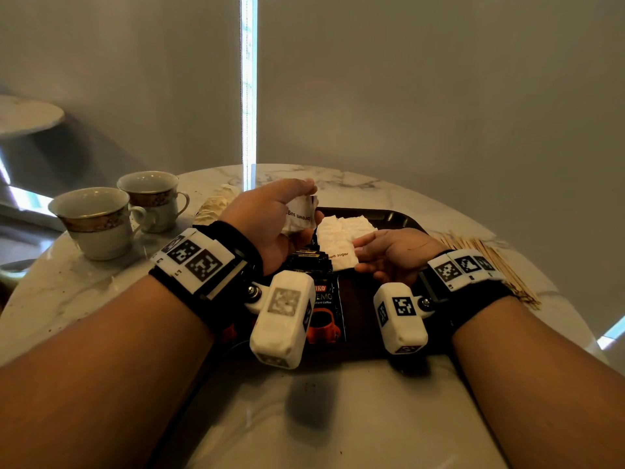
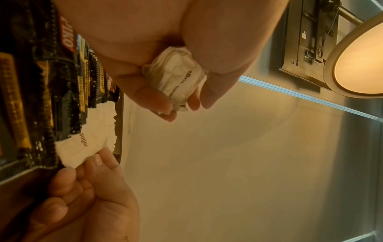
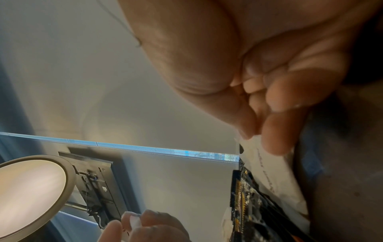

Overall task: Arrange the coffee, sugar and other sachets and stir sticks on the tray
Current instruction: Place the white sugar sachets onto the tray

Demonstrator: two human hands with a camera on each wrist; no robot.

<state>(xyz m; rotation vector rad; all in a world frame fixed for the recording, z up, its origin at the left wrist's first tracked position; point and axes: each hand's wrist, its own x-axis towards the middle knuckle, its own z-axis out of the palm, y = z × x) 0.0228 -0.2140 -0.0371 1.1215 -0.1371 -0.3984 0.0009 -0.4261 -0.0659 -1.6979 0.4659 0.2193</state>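
My left hand (image 1: 306,206) is raised over the dark tray (image 1: 385,216) and grips a small bunch of white brown sugar sachets (image 1: 299,216), which also show between its fingers (image 2: 178,81). A row of overlapping white sugar sachets (image 1: 341,231) lies on the tray. My right hand (image 1: 363,250) pinches the near corner of the front sachet (image 2: 82,147) in that row. Black instant coffee sachets (image 1: 324,299) lie fanned on the tray to the left of the sugar row, partly hidden by my left wrist camera. Wooden stir sticks (image 1: 490,262) lie in a pile on the table right of the tray.
Two gold-banded cups (image 1: 98,221) (image 1: 152,198) stand at the table's left. Pale sachets (image 1: 216,204) lie on the marble table (image 1: 101,286) beyond my left wrist. The round table's edge curves close behind the tray, with a curtain behind it.
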